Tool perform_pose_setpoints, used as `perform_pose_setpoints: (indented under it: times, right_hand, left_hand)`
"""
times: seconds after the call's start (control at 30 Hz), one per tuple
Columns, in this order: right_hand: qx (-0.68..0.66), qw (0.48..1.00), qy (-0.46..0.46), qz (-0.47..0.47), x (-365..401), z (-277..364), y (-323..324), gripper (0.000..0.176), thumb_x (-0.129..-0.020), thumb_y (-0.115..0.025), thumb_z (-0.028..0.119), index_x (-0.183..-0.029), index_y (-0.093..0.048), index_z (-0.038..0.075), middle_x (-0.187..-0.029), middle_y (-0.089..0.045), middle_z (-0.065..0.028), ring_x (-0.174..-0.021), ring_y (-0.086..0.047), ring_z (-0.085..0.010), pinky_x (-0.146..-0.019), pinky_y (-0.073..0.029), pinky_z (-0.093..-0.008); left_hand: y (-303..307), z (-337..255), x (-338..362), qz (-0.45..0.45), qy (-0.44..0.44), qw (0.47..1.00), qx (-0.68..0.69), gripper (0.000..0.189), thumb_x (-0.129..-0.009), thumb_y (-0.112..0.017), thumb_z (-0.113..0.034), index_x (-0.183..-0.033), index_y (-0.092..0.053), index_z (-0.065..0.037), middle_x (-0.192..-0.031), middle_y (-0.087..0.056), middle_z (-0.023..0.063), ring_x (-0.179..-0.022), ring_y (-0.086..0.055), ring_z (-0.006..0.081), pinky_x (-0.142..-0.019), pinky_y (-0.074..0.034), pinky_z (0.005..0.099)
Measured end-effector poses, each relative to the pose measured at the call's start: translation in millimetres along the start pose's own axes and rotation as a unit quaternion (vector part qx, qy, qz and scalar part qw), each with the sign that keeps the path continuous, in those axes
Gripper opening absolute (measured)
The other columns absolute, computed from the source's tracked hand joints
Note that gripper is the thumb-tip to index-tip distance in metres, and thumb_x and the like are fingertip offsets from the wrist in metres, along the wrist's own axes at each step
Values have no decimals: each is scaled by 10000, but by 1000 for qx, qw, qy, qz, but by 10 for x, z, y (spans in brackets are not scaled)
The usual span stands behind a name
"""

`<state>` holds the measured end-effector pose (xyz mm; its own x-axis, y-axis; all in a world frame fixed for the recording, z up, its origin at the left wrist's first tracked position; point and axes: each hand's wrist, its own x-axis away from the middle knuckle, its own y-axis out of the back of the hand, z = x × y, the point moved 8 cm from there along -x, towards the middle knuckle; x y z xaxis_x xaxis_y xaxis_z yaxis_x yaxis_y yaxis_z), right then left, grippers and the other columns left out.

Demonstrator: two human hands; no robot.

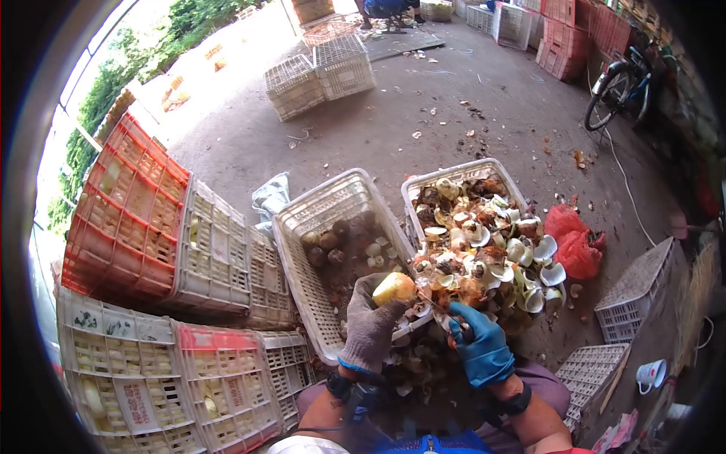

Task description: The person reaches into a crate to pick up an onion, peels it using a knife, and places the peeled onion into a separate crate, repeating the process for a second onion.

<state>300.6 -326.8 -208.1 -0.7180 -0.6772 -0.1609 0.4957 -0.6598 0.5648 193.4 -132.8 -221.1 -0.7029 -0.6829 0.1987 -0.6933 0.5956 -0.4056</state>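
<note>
A brown, litter-strewn floor (363, 121) fills most of the room, which opens onto bright light and greenery (178, 30) at the upper left. Stacked crates (219, 242), white and red, full of pale bulbs, wall in the person's left side. More red crates (563, 41) stand along the far right, near a parked bicycle (620, 87), and two pale crates (321, 79) sit together farther out on the floor. Directly ahead, a white basket (291, 219) holds a few dark, round bulbs (329, 240) and some small pale ones; just beside it, a second basket (461, 168) is heaped with peelings (484, 242) that spill over its near side. A red plastic bag (572, 242) lies against the heap. The hands are apart: the gloved left hand (367, 325) is closed around a yellowish onion (395, 289) above the white basket's near edge, and the blue-gloved right hand (484, 344) grips a small tool (456, 329) close by. A white mug (651, 374) is at the lower right.
</note>
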Motion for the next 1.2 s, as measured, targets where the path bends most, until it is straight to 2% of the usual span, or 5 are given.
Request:
perform_pose_setpoints:
  times: [0.43,0.53,0.63,0.73,1.2]
  right_hand:
    - [101,993,54,-16,-160,56,7,587,-751,-775,15,-1329,-683,59,-925,-730,-167,-822,-722,-393,-714,-572,-451]
    - [154,981,88,-76,-120,20,13,474,-852,-777,27,-1315,-683,57,-874,-726,-102,-773,-731,-285,-660,-561,-390]
    - [-224,955,-175,-87,-19,-681,-343,329,-986,-747,94,-1306,-683,53,-859,-703,-11,-720,-673,-124,-618,-526,-295]
    - [-305,910,-280,12,16,-642,-336,317,-1012,-769,217,-1279,-720,53,-1022,-752,1,-848,-629,-60,-778,-546,-275]
    - [-154,983,39,94,-296,310,161,483,-932,-712,65,-1404,-633,-3,-1303,-714,-237,-1160,-727,-341,-1002,-566,-398]
  left_hand:
    - [-135,12,45,2,-14,994,-106,581,-810,-818,-27,-1328,-556,-31,-1235,-652,83,-1115,-659,165,-969,-566,306]
    - [-200,18,61,-1,5,994,-110,577,-817,-826,-41,-1327,-556,-32,-1228,-651,78,-1111,-655,162,-970,-563,305]
    - [-212,38,81,-3,27,996,-83,573,-828,-834,-49,-1330,-558,-40,-1222,-659,75,-1111,-656,157,-956,-567,305]
    - [-161,52,81,14,33,996,-76,589,-821,-840,-36,-1336,-556,-48,-1224,-666,74,-1109,-660,153,-949,-568,303]
    - [-315,133,147,161,64,972,-156,662,-726,-950,-13,-1280,-588,-26,-1261,-698,90,-1126,-684,147,-960,-582,312]
